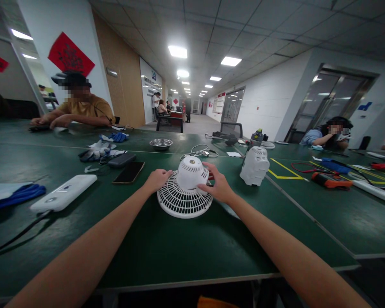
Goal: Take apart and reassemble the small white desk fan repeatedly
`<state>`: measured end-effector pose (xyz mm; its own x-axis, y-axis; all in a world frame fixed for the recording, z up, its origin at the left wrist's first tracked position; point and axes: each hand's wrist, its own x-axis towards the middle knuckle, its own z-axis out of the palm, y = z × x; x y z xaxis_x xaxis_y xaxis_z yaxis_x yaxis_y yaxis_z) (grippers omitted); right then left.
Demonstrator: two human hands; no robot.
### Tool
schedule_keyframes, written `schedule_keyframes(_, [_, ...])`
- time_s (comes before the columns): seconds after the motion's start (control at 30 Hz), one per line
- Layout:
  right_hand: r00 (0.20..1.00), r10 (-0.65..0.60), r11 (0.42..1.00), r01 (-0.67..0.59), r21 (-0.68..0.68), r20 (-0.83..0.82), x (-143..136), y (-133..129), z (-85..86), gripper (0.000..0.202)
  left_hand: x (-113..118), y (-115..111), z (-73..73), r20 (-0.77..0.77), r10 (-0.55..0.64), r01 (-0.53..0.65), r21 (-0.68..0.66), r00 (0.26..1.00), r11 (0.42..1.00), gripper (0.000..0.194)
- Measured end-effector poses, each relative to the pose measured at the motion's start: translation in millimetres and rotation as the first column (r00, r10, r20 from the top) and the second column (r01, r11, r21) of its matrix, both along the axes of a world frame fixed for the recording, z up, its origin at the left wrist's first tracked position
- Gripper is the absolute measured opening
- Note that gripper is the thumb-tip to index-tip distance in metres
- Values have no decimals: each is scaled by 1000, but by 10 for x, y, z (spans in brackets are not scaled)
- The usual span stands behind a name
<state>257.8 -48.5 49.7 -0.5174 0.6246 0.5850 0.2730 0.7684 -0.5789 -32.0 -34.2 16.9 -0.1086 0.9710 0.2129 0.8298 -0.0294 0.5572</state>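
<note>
A white round fan grille (184,206) lies on the green table in front of me, its slotted dome-shaped motor housing (190,169) on top. At the grille's left rim is my left hand (158,179), its fingers closed on the edge. My right hand (220,185) curls around the right side of the housing, thumb in front and fingers behind. Whether the housing is fixed to the grille cannot be seen. To the right stands a white vented plastic fan part (255,167).
On the left lie a white power bank (66,192) with a black cable, a phone (128,173) and a dark case (122,159). A metal bowl (161,144) and a white cable (195,150) are behind the fan. An orange multimeter (331,181) lies right. Other people sit across the tables.
</note>
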Motion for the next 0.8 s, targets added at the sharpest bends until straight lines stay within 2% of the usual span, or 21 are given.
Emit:
schedule_keyframes(0.17, [999,-3,1000,2,13,34,34,3,16,75,22,-40,37,-17,18,-18,17,1000,1000,50])
schedule_keyframes(0.27, [999,15,1000,-15,11,42,55,18,18,76,56,-96,98,2,4,-4,132,1000,991,44])
schedule_keyframes(0.33, [999,23,1000,-23,1,46,68,26,19,76,102,-158,162,27,-95,85,244,995,966,44])
schedule_keyframes(0.37, [999,25,1000,-25,-10,47,74,28,20,75,131,-195,198,41,-188,169,284,981,944,46])
schedule_keyframes(0.43, [999,29,999,-27,-34,45,88,32,23,74,199,-272,268,72,-385,350,292,920,890,51])
schedule_keyframes(0.5, [998,37,998,-35,-49,42,97,31,28,73,268,-338,325,31,-490,465,267,871,844,60])
schedule_keyframes(0.57, [998,46,998,-44,-49,43,100,28,35,73,326,-382,365,-44,-521,514,248,853,821,67])
schedule_keyframes(0.67, [998,44,998,-42,-39,54,92,28,41,73,381,-404,394,-121,-495,509,234,861,828,68])
schedule_keyframes(0.8, [996,40,999,-38,-33,74,81,39,38,75,388,-404,405,-111,-481,493,241,870,836,63])
